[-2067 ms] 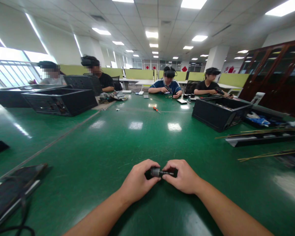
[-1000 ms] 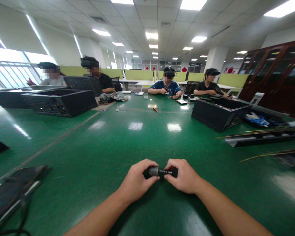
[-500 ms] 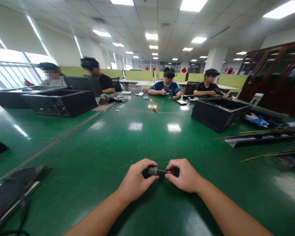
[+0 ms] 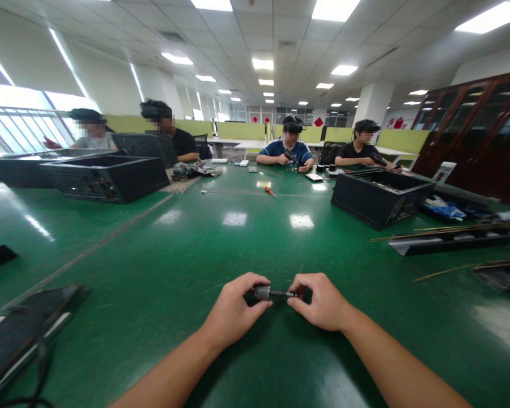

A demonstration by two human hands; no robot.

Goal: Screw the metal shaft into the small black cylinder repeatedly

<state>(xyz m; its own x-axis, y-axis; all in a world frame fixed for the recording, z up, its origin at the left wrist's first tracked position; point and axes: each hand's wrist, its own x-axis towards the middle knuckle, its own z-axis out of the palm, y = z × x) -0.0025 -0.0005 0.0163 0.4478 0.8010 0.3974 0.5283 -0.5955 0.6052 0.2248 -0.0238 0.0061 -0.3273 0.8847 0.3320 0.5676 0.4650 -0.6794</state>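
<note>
In front of me, a short metal tool bit lies sideways between my hands, with a thick grey cylinder on the left and a thin dark shank pointing right. Its exact kind I cannot make out. My left hand is closed round the thick end, thumb below and fingers above. The tip of the shank is pinched between the thumb and fingers of my right hand. Both hands are just above or resting on the green tabletop; the contact is hidden.
Black computer cases stand at left and right. An orange screwdriver lies ahead. Metal rails are on the right, a dark flat panel with a cable on the left. Several people sit across the table.
Hardly anything differs. My left hand has shifted very slightly left along with the tool bit, while my right fingers stay on the shank's tip.
</note>
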